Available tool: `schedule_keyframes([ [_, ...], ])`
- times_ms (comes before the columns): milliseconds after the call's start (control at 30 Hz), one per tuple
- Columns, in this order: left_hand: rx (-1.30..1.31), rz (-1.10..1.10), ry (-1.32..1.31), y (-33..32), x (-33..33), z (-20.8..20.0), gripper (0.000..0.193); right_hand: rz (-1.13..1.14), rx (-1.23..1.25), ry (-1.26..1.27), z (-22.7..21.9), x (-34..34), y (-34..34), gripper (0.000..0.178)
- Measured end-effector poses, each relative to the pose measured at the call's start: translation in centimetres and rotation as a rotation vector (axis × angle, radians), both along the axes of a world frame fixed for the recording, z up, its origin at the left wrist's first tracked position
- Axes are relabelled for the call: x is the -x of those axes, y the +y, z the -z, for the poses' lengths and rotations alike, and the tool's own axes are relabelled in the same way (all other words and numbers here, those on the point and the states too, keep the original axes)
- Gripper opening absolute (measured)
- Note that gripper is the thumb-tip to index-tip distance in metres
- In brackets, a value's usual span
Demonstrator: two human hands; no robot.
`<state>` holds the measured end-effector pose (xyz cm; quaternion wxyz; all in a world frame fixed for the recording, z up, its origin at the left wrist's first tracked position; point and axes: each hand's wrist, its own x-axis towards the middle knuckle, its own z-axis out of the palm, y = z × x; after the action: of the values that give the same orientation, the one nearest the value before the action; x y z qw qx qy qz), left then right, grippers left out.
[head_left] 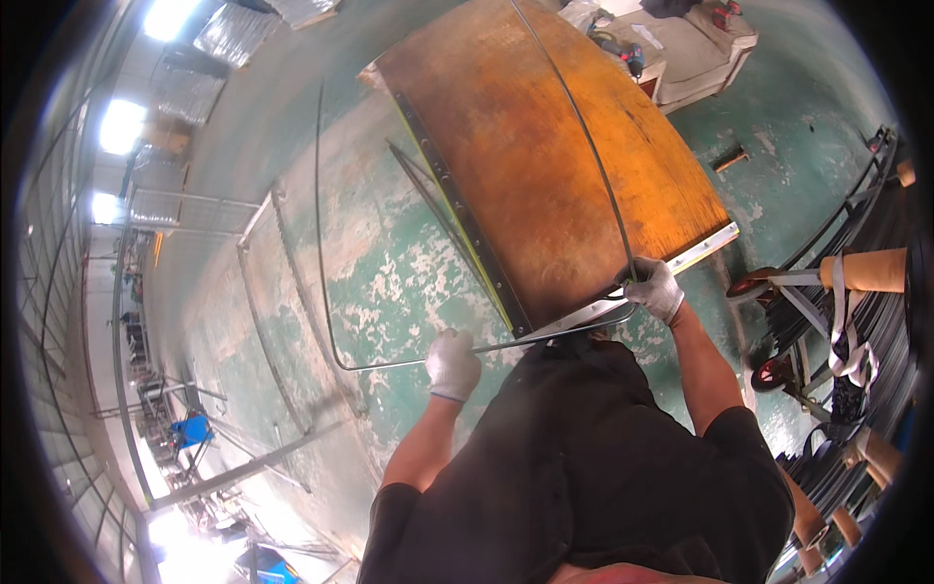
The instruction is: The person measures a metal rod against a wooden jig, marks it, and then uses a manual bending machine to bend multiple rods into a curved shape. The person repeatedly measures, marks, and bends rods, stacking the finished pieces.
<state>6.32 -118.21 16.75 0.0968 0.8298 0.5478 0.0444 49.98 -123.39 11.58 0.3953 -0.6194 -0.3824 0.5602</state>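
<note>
A large, thin, dark frame (384, 366) with rounded corners spans the space before me, one long side hanging over the floor and the other crossing above the worktable (545, 195). My left hand (453, 365), in a pale work glove, is closed around its near side, left of my body. At its near right corner, my right hand (654, 292), gloved alike, pinches the frame beside the table's near edge. A short dark piece shows by the right fingers; I cannot make out what it is. The table has a worn orange-brown top and metal edge strips.
A beige sofa (696, 58) stands beyond the table with a power drill (623, 51) near it. On the right, a wheeled rack holds black strips (866, 341) and brown cardboard tubes (866, 271). A hammer-like tool (732, 159) lies on the worn green floor (389, 263).
</note>
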Motion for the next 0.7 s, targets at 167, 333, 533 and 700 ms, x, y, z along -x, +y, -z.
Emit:
schedule_keyframes([
  [167,-0.185,-0.002,-0.089,0.6,2.0,-2.9,0.018,0.06,-0.152,0.177,-0.2,1.5,-0.6,0.027],
  [333,-0.332,0.036,-0.146,5.7,1.8,-5.4,0.021,0.173,-0.241,0.122,-2.1,2.5,-1.9,0.024],
  [533,-0.325,0.244,-0.153,15.9,0.3,-4.4,0.019,0.429,-0.254,0.101,-1.7,5.9,-3.3,0.027],
  [700,-0.23,0.49,-0.143,24.5,-1.6,-1.3,0.015,0.689,-0.136,0.108,0.9,12.0,-4.2,0.027],
])
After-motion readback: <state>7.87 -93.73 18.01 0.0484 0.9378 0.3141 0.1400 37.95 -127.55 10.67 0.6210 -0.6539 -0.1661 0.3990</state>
